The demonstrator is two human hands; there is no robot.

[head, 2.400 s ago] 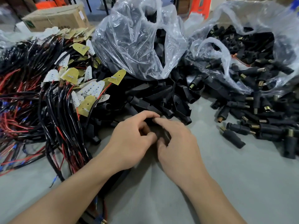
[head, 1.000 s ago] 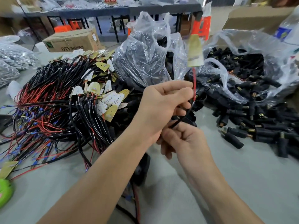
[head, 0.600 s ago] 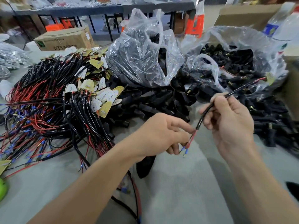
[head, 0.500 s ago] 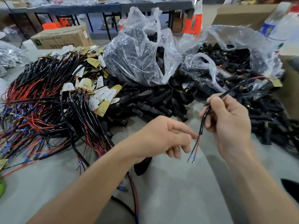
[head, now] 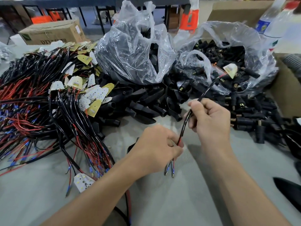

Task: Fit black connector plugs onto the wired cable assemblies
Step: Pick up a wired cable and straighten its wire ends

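Note:
My right hand [head: 210, 121] grips a black cable assembly [head: 185, 123] in mid-air over the grey table. The cable runs up and right to a small LED board [head: 230, 70]. My left hand [head: 156, 147] pinches the lower end where the red and black wires split; their two tipped ends [head: 170, 172] hang just below my fingers. A black plug piece [head: 131, 146] lies on the table, mostly hidden behind my left hand. Loose black connector plugs [head: 146, 101] are heaped beyond my hands.
A tangle of red and black wired assemblies [head: 40, 108] with LED boards fills the left. Two clear plastic bags [head: 135, 51] of black parts stand at the back. Brass-tipped plugs [head: 247, 115] lie on the right, beside a cardboard box [head: 286, 88]. A water bottle [head: 273, 22] stands far right.
My left hand has closed on the cable's split end, which hung free half a second ago. Both hands have come closer together and lower.

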